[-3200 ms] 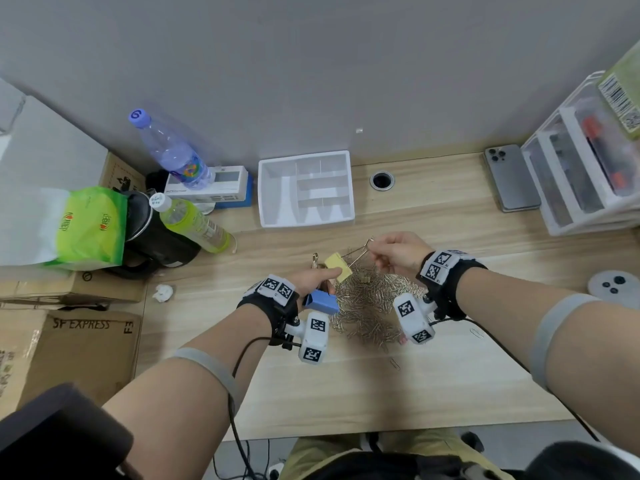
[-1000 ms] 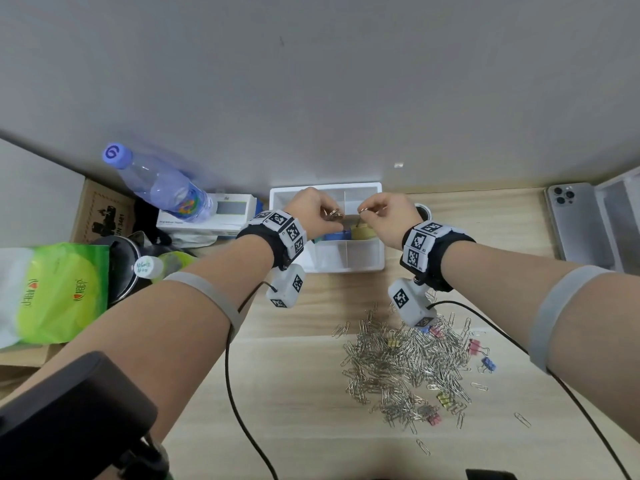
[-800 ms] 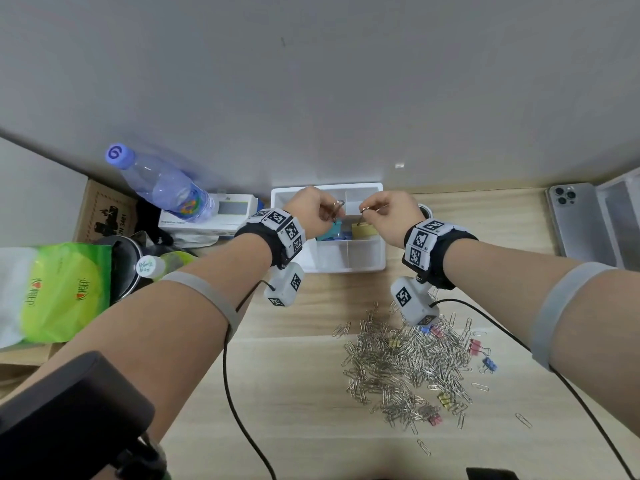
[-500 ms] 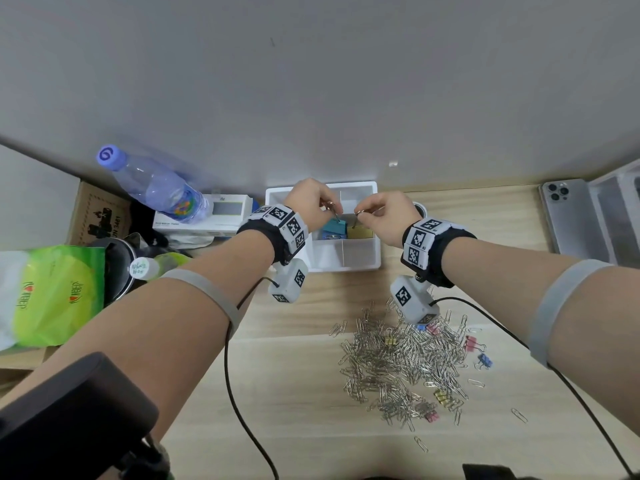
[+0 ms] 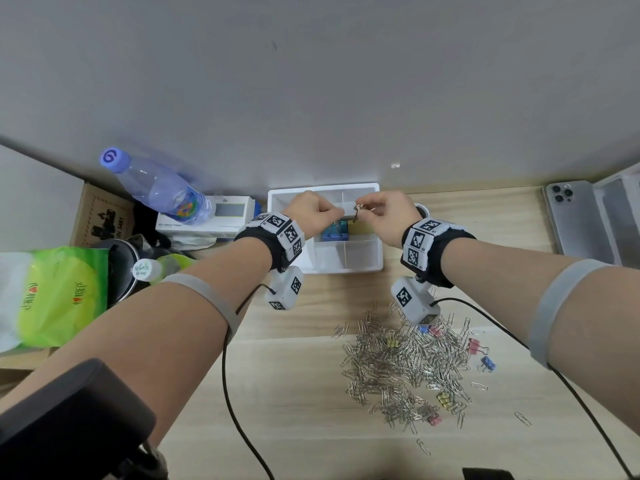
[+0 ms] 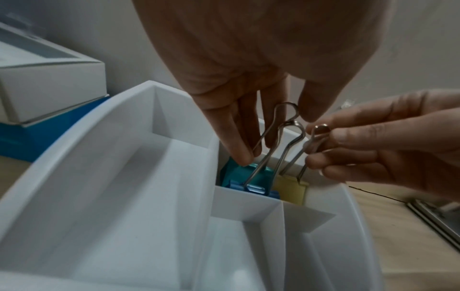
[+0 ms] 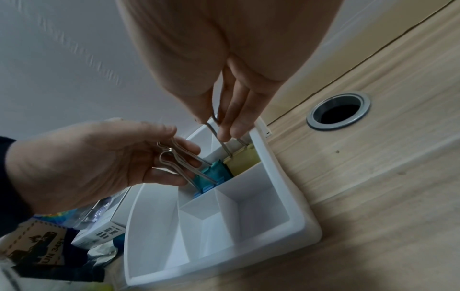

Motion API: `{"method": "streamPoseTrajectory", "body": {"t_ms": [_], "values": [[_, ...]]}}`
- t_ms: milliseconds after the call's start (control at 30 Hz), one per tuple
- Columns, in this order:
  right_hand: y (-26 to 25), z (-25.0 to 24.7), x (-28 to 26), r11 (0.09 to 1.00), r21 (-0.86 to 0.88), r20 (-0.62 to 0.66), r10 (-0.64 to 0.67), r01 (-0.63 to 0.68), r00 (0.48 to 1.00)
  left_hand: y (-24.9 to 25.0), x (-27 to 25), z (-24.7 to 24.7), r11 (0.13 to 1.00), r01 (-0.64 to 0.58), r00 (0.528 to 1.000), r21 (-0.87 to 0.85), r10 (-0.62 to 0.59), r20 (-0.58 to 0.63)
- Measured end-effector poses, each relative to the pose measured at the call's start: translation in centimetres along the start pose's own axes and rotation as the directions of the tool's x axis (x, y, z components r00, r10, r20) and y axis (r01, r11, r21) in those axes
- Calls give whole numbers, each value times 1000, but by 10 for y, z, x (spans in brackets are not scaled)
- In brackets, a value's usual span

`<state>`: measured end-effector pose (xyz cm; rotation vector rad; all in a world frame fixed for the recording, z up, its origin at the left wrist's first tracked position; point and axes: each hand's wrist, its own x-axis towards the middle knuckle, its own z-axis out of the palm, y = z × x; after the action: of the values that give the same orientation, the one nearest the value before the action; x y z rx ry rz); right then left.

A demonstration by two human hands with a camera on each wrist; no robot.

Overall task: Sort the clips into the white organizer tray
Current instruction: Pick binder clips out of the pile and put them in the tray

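Observation:
The white organizer tray [image 5: 346,268] [image 6: 124,177] [image 7: 293,206] stands at the back of the desk against the wall. Both hands are over its right-hand middle compartment. My left hand [image 5: 318,213] [image 6: 273,133] [image 7: 174,157] pinches the wire handles of the blue binder clips [image 5: 334,232] [image 6: 259,181] [image 7: 214,173], whose bodies sit down in that compartment. Beside them on the right is a yellow binder clip [image 5: 360,229] [image 6: 291,189] [image 7: 242,161], its handles pinched by my right hand [image 5: 374,211] [image 7: 219,126] [image 6: 321,149]. A pile of silver paper clips [image 5: 401,362] with small coloured binder clips lies on the desk nearer me.
Left of the tray are a water bottle [image 5: 156,188], a white box [image 5: 214,220], a dark pot and a green packet [image 5: 59,292]. A cable hole [image 7: 338,111] is just right of the tray. A phone [image 5: 571,220] lies far right. Wrist cables trail across the desk.
Both hands left the paper clip pile with the blue and yellow clips and moved to the tray. Over the last second the clips sank into the compartment; the hands hardly shifted.

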<state>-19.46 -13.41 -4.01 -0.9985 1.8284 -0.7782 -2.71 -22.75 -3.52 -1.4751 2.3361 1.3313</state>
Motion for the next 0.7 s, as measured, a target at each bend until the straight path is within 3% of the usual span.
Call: {"method": "streamPoseTrajectory", "body": {"t_ms": [200, 400, 533, 700], "values": [[-5, -3, -2, 997, -67, -6, -42, 41, 999, 4, -5, 2, 1000, -16, 997, -25, 14, -70], [0, -17, -14, 996, -82, -47, -33, 29, 998, 0, -19, -1, 979, 138, 975, -148, -161, -156], [10, -27, -29, 992, -128, -86, -33, 21, 996, -7, -41, -1, 980, 180, 958, -87, -195, -210], [40, -36, -62, 975, -223, -40, 10, -19, 999, -15, -73, 16, 973, 229, 931, -1, -220, -291]]}}
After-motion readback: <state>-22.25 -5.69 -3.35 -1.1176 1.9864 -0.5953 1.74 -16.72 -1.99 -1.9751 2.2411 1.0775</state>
